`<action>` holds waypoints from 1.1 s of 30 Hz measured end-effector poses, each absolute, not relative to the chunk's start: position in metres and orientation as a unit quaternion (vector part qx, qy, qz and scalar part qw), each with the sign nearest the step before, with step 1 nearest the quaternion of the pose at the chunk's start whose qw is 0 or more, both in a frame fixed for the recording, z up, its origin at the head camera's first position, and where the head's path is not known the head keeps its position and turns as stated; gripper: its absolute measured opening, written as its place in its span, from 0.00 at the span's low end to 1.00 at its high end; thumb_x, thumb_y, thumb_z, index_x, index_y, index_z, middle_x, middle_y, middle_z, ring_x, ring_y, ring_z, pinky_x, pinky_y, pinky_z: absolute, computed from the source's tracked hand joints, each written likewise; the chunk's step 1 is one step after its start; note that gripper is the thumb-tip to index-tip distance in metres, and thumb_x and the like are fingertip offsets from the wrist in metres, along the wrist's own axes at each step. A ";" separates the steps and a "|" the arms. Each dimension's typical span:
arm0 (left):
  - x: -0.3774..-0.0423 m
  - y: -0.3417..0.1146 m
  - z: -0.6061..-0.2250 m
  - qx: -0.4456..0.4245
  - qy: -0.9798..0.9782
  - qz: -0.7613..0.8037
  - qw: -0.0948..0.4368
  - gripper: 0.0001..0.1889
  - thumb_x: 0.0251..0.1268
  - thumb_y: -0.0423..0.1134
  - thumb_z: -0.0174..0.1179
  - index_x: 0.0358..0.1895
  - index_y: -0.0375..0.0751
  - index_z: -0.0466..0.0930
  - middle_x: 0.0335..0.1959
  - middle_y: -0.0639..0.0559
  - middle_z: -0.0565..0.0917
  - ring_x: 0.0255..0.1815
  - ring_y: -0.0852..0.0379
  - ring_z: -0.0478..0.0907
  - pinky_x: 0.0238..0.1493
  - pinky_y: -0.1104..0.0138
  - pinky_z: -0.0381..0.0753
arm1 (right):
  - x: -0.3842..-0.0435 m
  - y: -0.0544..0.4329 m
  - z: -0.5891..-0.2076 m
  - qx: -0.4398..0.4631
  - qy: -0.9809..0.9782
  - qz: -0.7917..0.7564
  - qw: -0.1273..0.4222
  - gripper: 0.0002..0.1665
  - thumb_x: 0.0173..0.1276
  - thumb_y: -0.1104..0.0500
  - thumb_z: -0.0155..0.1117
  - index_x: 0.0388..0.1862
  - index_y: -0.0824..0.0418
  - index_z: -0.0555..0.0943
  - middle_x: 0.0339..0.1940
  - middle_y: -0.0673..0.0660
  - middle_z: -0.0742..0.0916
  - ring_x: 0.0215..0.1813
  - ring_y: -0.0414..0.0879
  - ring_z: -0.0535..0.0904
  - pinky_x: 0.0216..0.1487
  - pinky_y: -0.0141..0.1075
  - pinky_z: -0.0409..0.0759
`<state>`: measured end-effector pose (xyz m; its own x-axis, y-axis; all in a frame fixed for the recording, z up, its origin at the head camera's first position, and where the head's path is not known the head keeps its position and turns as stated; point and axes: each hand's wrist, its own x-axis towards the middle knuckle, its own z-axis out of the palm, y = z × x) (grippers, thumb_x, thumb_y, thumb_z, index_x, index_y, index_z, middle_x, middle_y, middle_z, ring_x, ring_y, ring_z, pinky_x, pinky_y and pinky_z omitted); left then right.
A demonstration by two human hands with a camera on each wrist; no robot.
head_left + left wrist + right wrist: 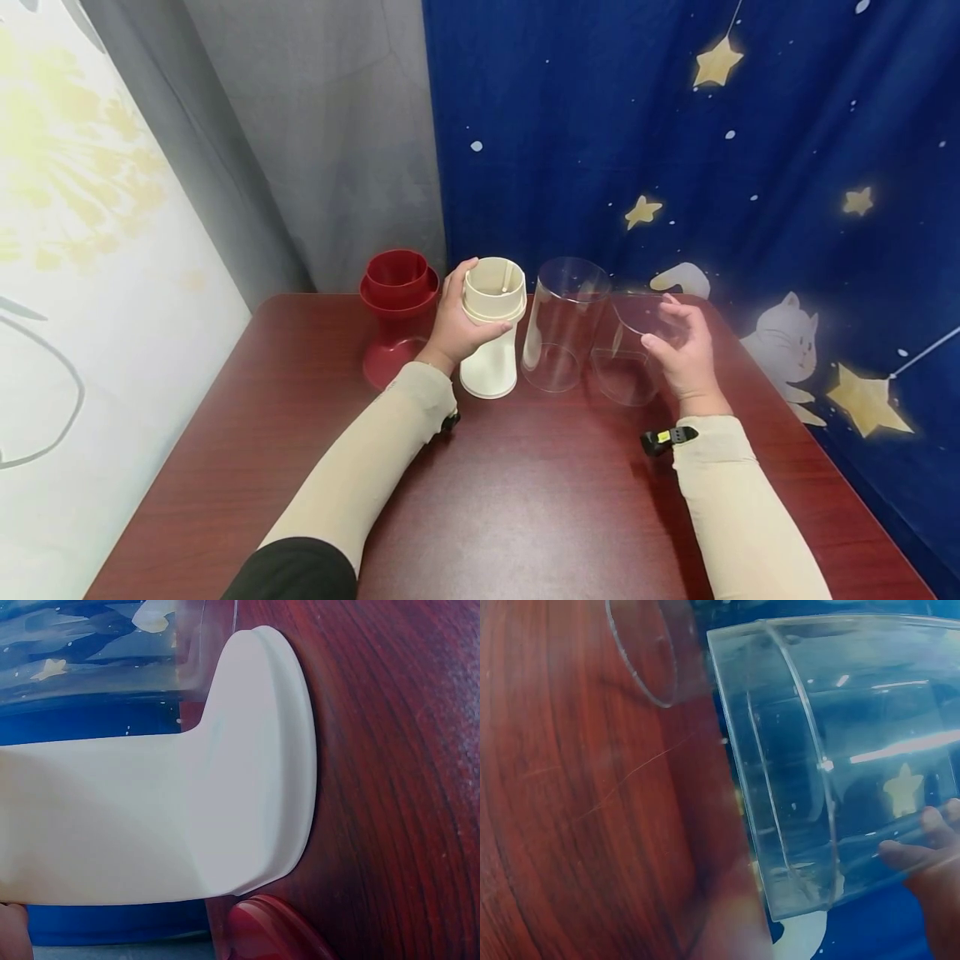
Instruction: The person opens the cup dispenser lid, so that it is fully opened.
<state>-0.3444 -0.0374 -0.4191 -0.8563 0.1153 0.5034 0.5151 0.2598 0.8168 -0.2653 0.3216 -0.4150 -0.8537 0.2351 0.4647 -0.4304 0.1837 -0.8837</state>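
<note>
My left hand (456, 332) grips a cream plastic stand (489, 367) just below its round, open-topped collar, thumb across the front. The stand is upright, and its wide, rounded foot (255, 765) shows in the left wrist view. At the right, my right hand (690, 358) holds a clear cylinder (628, 379) by its upper part, with thumb and fingers curved about the wall. In the right wrist view the bottom of this cylinder (795, 780) appears raised off the tabletop. Between the hands stands another clear cylinder (553, 333), upright and untouched.
A red stand (399, 312) of similar shape is left of the cream one, close beside my left hand. All stand toward the back of the reddish-brown table (510, 517). Behind its far edge hang grey and blue star-patterned curtains (555, 125).
</note>
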 end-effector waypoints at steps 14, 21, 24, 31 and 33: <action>-0.343 -0.038 -0.417 -0.202 -0.775 -0.574 0.171 0.61 0.38 0.41 0.87 0.80 0.61 0.59 0.75 0.47 0.67 0.69 0.48 0.71 0.69 0.51 0.78 | -0.279 0.321 -0.428 0.032 -0.742 0.619 0.255 0.34 0.62 0.74 0.71 0.66 0.75 0.70 0.80 0.63 0.73 0.67 0.40 0.76 0.64 0.30 0.76; -0.341 -0.037 -0.417 -0.201 -0.775 -0.574 0.171 0.60 0.38 0.41 0.86 0.80 0.60 0.59 0.74 0.48 0.67 0.69 0.49 0.71 0.69 0.50 0.78 | -0.286 0.320 -0.435 0.024 -0.730 0.637 0.245 0.34 0.62 0.75 0.71 0.66 0.75 0.69 0.81 0.63 0.72 0.66 0.43 0.76 0.59 0.29 0.78; -0.340 -0.037 -0.416 -0.200 -0.775 -0.575 0.170 0.61 0.38 0.40 0.87 0.80 0.57 0.59 0.74 0.48 0.67 0.69 0.49 0.71 0.69 0.50 0.78 | -0.289 0.321 -0.438 0.021 -0.728 0.641 0.240 0.35 0.61 0.75 0.71 0.66 0.75 0.69 0.81 0.62 0.71 0.66 0.47 0.76 0.57 0.27 0.79; -0.336 -0.035 -0.416 -0.197 -0.775 -0.575 0.172 0.61 0.37 0.41 0.87 0.80 0.60 0.60 0.74 0.47 0.67 0.69 0.48 0.71 0.69 0.51 0.78 | -0.291 0.325 -0.441 0.032 -0.726 0.646 0.234 0.34 0.63 0.76 0.71 0.66 0.76 0.68 0.82 0.64 0.70 0.68 0.48 0.76 0.55 0.26 0.80; -0.335 -0.035 -0.416 -0.196 -0.776 -0.575 0.172 0.61 0.37 0.41 0.87 0.79 0.61 0.60 0.74 0.47 0.67 0.69 0.48 0.71 0.69 0.51 0.78 | -0.292 0.326 -0.441 0.031 -0.723 0.650 0.231 0.33 0.63 0.76 0.70 0.65 0.75 0.69 0.82 0.65 0.69 0.66 0.44 0.77 0.53 0.23 0.80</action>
